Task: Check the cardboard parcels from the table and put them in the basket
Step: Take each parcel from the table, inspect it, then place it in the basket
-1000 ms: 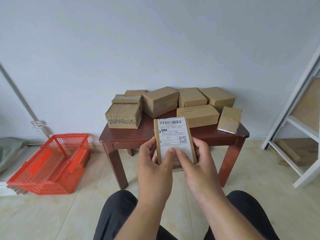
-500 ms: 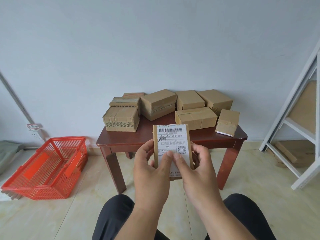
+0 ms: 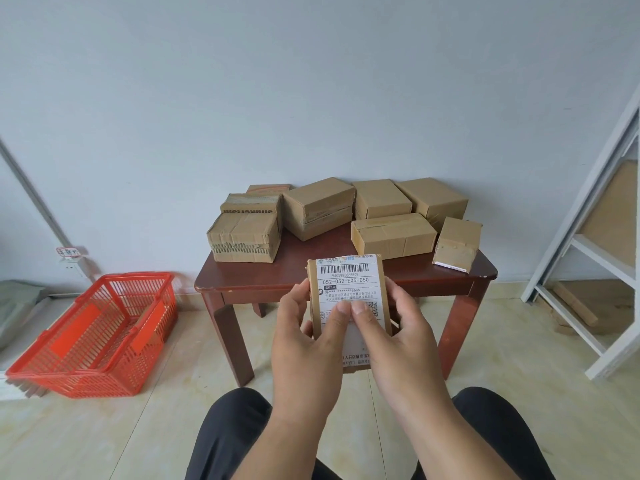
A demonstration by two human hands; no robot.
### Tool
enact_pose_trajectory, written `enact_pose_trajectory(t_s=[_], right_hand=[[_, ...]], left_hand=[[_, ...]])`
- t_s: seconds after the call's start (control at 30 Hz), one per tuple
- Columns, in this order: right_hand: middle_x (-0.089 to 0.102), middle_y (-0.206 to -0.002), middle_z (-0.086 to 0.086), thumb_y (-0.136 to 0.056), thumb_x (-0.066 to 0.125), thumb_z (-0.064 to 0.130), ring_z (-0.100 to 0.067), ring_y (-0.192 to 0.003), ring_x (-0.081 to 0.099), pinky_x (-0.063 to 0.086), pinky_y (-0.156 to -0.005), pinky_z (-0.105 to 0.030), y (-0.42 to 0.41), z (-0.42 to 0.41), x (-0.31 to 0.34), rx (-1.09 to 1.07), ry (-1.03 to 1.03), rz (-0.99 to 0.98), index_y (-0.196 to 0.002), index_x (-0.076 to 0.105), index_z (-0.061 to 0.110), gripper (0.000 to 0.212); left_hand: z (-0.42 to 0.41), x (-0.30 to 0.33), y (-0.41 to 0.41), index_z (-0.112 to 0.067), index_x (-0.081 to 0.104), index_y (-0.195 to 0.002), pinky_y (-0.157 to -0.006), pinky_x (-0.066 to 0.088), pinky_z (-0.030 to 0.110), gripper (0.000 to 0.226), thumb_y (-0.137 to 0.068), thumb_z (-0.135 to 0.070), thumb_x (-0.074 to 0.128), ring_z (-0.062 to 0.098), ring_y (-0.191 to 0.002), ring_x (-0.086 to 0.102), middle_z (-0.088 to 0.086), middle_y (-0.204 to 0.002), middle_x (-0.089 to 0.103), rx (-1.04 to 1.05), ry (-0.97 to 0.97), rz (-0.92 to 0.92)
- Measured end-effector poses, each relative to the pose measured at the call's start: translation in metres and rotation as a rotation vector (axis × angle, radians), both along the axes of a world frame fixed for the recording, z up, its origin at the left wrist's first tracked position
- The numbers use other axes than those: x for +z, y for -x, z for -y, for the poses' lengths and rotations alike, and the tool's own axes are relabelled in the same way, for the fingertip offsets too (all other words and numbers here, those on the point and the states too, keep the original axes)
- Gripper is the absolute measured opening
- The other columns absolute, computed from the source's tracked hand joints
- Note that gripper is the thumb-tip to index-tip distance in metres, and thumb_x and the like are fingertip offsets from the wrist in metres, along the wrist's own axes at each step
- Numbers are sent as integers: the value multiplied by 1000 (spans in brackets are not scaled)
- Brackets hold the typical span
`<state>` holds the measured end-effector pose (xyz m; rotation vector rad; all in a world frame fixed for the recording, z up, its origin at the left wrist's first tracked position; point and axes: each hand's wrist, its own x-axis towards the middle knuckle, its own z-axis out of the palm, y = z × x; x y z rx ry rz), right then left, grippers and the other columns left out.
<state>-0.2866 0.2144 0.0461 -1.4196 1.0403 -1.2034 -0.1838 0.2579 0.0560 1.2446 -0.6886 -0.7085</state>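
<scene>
Checking step: your left hand (image 3: 306, 344) and right hand (image 3: 398, 337) grip 1 labelled parcel (image 3: 348, 292) in front of the tabletop (image 3: 346, 275), thumbs on its label; next, carry it left into the red basket (image 3: 97, 334).

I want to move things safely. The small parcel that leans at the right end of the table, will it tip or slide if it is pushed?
The small leaning parcel probably tips easily: it stands tilted near the table edge. Its cardboard looks stiff, so it should keep its shape. The taped face may be somewhat slippery.
</scene>
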Motion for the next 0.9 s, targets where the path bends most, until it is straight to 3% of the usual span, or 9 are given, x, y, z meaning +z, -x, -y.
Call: enact_pose_trajectory(t_s=[0.1,0.3,0.37,0.53,0.67,0.8,0.9], right_hand=[[71,-123,17,-97,68,47,8,-100,69,58,-66,-15,1,-2,-2,18,0,-8,-138,60,47,42],[73,-117,16,-90,68,57,5,-95,70,58,-62,-17,2,2,2,-33,-19,-9,-123,67,45,35],[73,-116,17,-85,67,61,7,-95,69,58,-61,-16,2,2,4,-32,-13,-15,-121,66,46,39],[71,-119,16,-80,67,66,-9,-103,72,63,-64,-23,2,-1,2,-27,-18,-16,-122,65,46,47],[75,-111,13,-75,69,70,-11,-96,75,66,-66,-32,3,0,2,-67,-41,16,-114,70,40,49],[78,-103,13,-74,71,70,-11,-90,76,60,-61,-22,2,2,4,-100,-40,20,-110,72,35,50],[77,-105,13,-76,72,69,-12,-94,75,61,-61,-23,1,0,2,-94,-31,11,-110,70,36,48]], left_hand=[[0,1,1,-38,59,-121,-83,66,43,35,-94,-26,77,5,-100,75,-25,-110,74,9,13,52],[-5,-2,7,-33,59,-122,-78,63,25,36,-94,-20,77,-2,-103,72,-27,-110,73,3,30,67],[-6,-1,7,-33,58,-121,-75,63,27,35,-94,-19,76,0,-99,74,-24,-107,74,-14,32,67],[-4,8,1,-33,64,-124,-70,55,12,28,-99,-23,71,-4,-95,72,-25,-103,75,-39,44,167],[-6,7,3,-27,67,-127,-65,53,11,29,-99,-21,70,-4,-92,72,-24,-102,75,-41,40,163],[-9,3,8,-21,64,-130,-63,53,10,33,-98,-18,71,-7,-89,71,-26,-97,74,-36,24,124],[-8,5,7,-22,64,-123,-59,51,9,28,-96,-21,73,-8,-87,71,-29,-93,73,-29,17,96]])
